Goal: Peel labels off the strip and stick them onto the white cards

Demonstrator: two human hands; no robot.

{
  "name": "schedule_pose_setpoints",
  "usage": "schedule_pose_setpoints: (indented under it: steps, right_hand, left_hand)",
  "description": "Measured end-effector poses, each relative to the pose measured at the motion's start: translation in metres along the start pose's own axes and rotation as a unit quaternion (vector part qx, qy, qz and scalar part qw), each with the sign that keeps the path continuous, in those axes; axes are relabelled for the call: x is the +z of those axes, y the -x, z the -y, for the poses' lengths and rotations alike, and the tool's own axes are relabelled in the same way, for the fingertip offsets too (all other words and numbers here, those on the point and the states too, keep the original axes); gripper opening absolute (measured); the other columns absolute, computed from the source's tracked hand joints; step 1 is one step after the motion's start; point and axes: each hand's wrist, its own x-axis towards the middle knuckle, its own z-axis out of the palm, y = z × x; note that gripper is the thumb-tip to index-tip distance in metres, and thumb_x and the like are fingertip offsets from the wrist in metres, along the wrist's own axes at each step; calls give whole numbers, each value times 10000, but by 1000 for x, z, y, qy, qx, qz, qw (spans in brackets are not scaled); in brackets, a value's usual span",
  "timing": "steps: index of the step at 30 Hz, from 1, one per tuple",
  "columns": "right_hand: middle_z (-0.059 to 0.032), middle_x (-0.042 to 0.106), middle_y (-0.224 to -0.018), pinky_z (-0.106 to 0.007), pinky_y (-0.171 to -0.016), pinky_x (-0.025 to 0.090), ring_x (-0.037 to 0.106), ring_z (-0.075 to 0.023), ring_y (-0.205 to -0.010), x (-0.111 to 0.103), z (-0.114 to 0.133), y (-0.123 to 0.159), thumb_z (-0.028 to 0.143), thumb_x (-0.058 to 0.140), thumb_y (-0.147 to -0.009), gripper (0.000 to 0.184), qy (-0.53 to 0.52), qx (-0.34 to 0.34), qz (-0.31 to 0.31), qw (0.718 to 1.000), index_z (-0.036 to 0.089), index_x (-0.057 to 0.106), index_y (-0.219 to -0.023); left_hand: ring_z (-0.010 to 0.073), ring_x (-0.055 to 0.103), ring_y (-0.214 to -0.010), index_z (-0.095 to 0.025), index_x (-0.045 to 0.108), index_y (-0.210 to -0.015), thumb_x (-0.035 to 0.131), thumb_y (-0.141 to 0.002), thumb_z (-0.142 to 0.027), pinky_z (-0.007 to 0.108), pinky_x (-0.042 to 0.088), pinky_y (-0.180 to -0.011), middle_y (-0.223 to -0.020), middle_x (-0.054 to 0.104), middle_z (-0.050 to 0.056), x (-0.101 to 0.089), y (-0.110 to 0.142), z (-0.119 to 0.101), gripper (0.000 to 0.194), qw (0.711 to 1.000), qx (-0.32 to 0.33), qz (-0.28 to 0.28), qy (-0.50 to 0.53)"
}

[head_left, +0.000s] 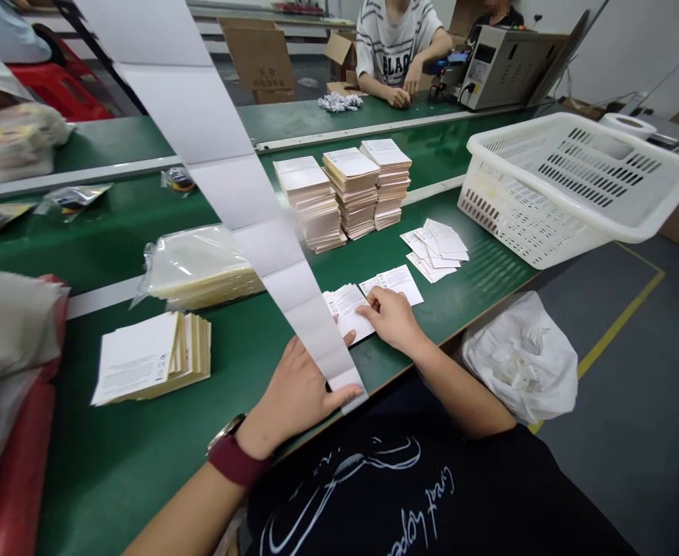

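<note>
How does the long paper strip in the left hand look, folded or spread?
Spread: the paper strip runs unfolded from the left hand up past the top of the view, with only crease lines across it.

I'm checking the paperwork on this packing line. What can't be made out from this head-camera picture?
Head view:
- Print on the cards under the right hand: too small to read.
- Left hand: partly hidden by the white paper strip.
- Strip's upper end: cut off by the top edge.
- Inside the white plastic bag: hidden by its folds.
</note>
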Motion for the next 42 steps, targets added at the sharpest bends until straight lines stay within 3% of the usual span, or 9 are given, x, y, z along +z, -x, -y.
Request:
schedule_pose_setpoints:
  steps: [6,12,16,20,22,27,36,40,42]
  right_hand:
    - [-49,691,-843,-330,-779,331,587,-210,-871,-3,-4,2,277,477,-967,242,48,-35,-67,996,200,575,-759]
    - [-111,697,-979,-428,-874,359,581,-288,-969,-26,-35,1,323,563,-909,153,113,37,-173,978,189,631,-935]
    - [-82,693,-1032,-424,-912,418,600,-259,-995,-35,-21,1,356,598,-891,209,-23,-80,-219,972,212,599,-1043]
    - [-36,690,-996,-368,-911,466,626,-205,-983,-44,38,2,336,615,-899,187,-152,-266,-195,932,239,586,-1056]
    - [-21,685,-962,-362,-906,470,628,-193,-957,-46,66,-1,289,632,-890,165,-165,-320,-194,913,243,588,-1042]
    - [-5,647,-847,-348,-836,489,609,-175,-857,-41,95,-8,217,560,-913,59,-201,-325,-234,894,244,601,-945]
    - [-43,630,-888,-504,-967,383,570,-236,-957,-21,80,6,266,536,-911,114,-96,-315,-289,899,276,607,-823]
    - [-15,551,-684,-559,-934,362,537,-248,-820,-2,53,46,407,486,-916,222,-131,-414,-366,823,351,578,-722]
    - [-20,481,-598,-557,-900,390,511,-243,-742,-7,36,59,473,364,-946,340,-151,-389,-444,793,330,528,-686]
  left_hand:
    - [391,464,-1305,-275,457,-1451,602,-839,-627,608,393,-1063,-1453,482,147,-1,-1,-3,720,999,-20,0,26]
    - [394,464,-1300,-209,524,-1390,657,-792,-631,580,386,-1076,-1435,500,162,-7,-1,-2,744,981,-65,-51,178]
    - [317,540,-1231,-196,574,-1311,608,-867,-561,464,439,-1038,-1354,581,135,-16,-5,1,576,905,-104,-163,379]
    - [236,622,-1056,-195,623,-1203,592,-895,-521,336,507,-880,-1212,658,101,-35,-27,5,450,782,-145,-249,552]
    - [211,632,-992,-189,654,-1140,636,-871,-502,310,505,-854,-1131,684,85,-51,-43,5,413,761,-147,-283,565]
    - [161,609,-832,-162,725,-894,677,-839,-451,269,483,-784,-869,696,29,-79,-70,-1,297,756,-165,-347,530]
    - [95,478,-608,-139,671,-640,714,-748,-339,222,408,-593,-615,553,-29,-85,-75,-9,231,764,-237,-342,493]
    - [108,481,-573,-150,564,-555,682,-783,-364,231,411,-551,-556,493,-17,-93,-74,-9,334,766,-257,-326,491]
    - [144,544,-626,-157,578,-617,622,-853,-419,254,453,-586,-573,525,7,-88,-67,-4,356,774,-258,-345,464]
